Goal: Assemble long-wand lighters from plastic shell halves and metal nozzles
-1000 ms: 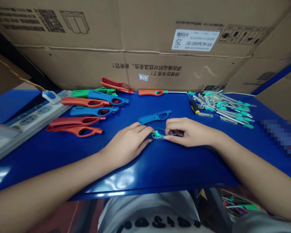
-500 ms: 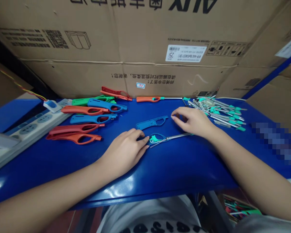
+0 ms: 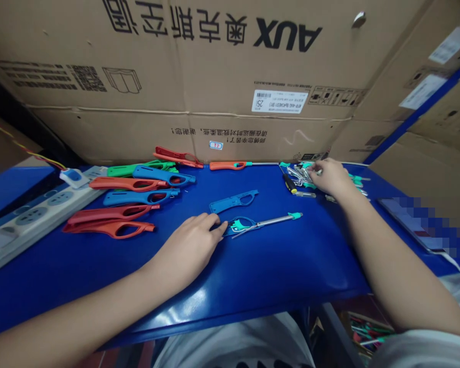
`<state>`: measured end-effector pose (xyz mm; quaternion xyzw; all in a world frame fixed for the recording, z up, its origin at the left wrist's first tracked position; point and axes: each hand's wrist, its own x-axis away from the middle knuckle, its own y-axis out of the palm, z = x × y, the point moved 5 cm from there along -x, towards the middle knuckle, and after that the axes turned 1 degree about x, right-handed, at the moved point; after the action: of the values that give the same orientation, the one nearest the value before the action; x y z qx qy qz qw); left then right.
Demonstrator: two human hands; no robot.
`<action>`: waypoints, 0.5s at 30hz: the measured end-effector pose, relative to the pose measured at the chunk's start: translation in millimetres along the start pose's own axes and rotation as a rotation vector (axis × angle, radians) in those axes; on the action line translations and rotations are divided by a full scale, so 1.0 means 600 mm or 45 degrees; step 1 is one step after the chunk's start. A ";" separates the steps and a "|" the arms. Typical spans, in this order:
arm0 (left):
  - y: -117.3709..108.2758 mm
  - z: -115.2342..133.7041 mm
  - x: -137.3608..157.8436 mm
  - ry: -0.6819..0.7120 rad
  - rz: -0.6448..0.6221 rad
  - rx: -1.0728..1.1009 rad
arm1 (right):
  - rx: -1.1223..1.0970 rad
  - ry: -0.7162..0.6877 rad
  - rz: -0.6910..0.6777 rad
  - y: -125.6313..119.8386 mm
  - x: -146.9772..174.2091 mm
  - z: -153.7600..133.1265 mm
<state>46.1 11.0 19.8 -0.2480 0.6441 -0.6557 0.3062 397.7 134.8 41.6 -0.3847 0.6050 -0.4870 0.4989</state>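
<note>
My left hand (image 3: 197, 236) has its thumb and fingers closed on the handle end of an open blue lighter shell (image 3: 249, 222). Inside that long-necked gas lighter sits a green trigger part, and its metal tube with a green tip points right. Just beyond lies the loose blue shell half (image 3: 234, 201). Over at the right back, my right hand (image 3: 331, 176) reaches into a pile of metal tubes with green ends (image 3: 297, 175). Its fingertips are pinched together among the pieces; what they grip is too small to make out.
Several coloured lighter shells (image 3: 128, 198) lie at left beside a white power strip (image 3: 42, 207). An orange lighter (image 3: 230, 166) rests along the cardboard wall (image 3: 157, 122). A black-and-yellow screwdriver (image 3: 290, 184) is near the pile. A phone (image 3: 410, 225) lies at right.
My right hand has moved from near the lighter's metal tube back and right into the pile. My left hand stays on the blue shell. The view has tilted up a little.
</note>
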 end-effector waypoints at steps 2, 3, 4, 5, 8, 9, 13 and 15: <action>-0.003 -0.003 -0.002 -0.005 0.013 0.029 | -0.007 -0.019 -0.030 -0.003 -0.002 0.003; -0.004 -0.003 -0.003 -0.007 0.021 0.040 | -0.027 -0.054 -0.065 -0.005 -0.001 0.003; -0.005 -0.004 -0.003 -0.008 0.031 0.049 | -0.070 -0.120 -0.126 -0.006 0.001 0.000; -0.005 -0.005 -0.004 -0.009 0.039 0.060 | -0.132 -0.209 -0.211 -0.006 0.005 -0.004; -0.003 -0.005 -0.004 -0.012 0.041 0.085 | -0.306 -0.457 -0.534 -0.003 0.026 -0.019; -0.001 -0.006 -0.004 -0.017 0.033 0.079 | -0.321 -0.484 -0.604 -0.002 0.032 -0.022; 0.002 -0.007 -0.003 -0.015 0.026 0.055 | -0.267 -0.446 -0.712 -0.006 0.045 -0.024; 0.000 -0.008 -0.002 0.002 0.065 0.117 | -0.311 -0.495 -0.768 -0.014 0.055 -0.036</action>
<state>43.4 14.8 20.0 -0.2167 0.6197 -0.6766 0.3335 369.9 105.7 42.5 -0.6875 0.4121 -0.4541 0.3890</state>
